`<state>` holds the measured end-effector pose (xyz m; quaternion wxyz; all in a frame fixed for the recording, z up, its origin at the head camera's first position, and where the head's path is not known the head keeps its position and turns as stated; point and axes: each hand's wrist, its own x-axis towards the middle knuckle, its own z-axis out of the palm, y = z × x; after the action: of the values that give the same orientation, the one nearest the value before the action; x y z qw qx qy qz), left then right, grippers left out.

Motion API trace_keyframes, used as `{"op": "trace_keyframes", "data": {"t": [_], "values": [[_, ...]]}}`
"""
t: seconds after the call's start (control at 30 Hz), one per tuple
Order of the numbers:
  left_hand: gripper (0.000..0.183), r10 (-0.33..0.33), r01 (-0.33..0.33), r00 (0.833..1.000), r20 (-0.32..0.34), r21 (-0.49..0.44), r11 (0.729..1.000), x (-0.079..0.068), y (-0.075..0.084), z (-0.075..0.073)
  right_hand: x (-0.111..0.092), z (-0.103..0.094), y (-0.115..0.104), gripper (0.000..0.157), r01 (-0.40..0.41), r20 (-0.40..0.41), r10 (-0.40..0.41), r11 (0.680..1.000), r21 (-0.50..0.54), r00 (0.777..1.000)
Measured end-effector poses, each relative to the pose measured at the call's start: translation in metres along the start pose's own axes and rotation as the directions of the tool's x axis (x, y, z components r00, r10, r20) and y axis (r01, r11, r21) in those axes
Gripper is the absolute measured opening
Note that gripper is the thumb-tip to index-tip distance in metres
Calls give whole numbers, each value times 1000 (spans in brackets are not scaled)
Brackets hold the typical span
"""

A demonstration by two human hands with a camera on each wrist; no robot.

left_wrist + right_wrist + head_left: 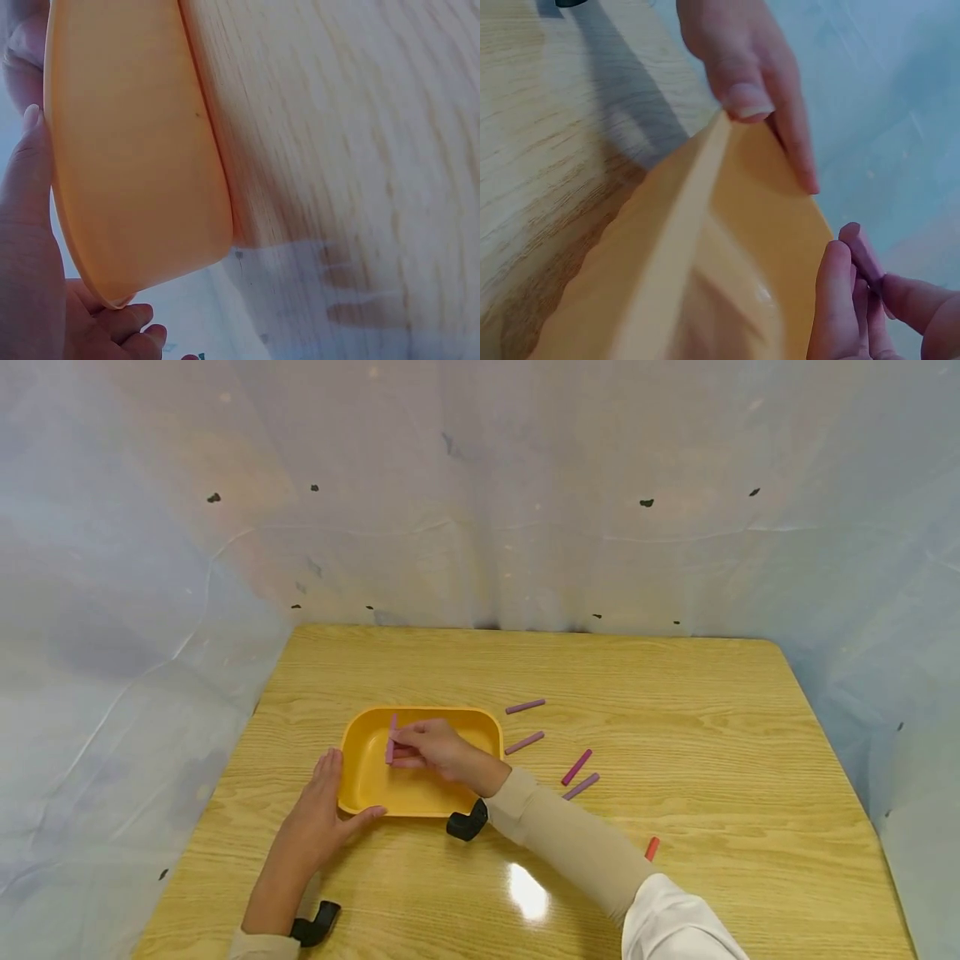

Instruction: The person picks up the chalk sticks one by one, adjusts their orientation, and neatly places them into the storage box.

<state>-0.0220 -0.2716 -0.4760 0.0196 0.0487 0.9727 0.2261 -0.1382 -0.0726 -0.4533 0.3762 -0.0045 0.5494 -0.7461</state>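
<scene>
My right hand [438, 749] pinches a short purple stick [391, 745], chalk-like in shape, between thumb and fingers over the left part of a yellow plastic tray [420, 811]. In the right wrist view, the purple stick [861, 253] shows at my fingertips, beside the tray's wall [776, 176]. My left hand [318, 814] rests against the tray's near left corner. Its fingers lie straight along the left side and the thumb along the near rim. The left wrist view shows the thumb [30, 180] at the rim and the tray's outer wall [139, 150].
Right of the tray lie several loose sticks: a purple one [525, 706], another purple one [524, 742], a magenta one [577, 767] and a lilac one [582, 787]. A red stick [652, 848] is partly hidden by my right forearm. Plastic sheeting [480, 527] hangs behind the wooden table [712, 735].
</scene>
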Motion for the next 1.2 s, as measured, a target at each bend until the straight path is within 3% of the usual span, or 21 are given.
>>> {"op": "trace_keyframes", "data": {"t": [0.37, 0.7, 1.0, 1.2], "values": [[113, -21, 21, 1000, 18, -7, 1000, 0, 0, 1, 18, 12, 17, 28, -27, -63, 25, 999, -39, 998], [112, -15, 14, 1000, 6, 14, 1000, 0, 0, 1, 28, 17, 20, 27, -37, -71, 32, 996, -76, 997], [112, -7, 7, 1000, -7, 10, 1000, 2, -1, 0, 40, 25, 31, 24, -40, -138, 10, 975, -217, 990], [114, -23, 23, 1000, 10, 6, 1000, 1, -2, 1, 42, 32, 34, 23, -87, -206, 28, 955, -282, 978]]}}
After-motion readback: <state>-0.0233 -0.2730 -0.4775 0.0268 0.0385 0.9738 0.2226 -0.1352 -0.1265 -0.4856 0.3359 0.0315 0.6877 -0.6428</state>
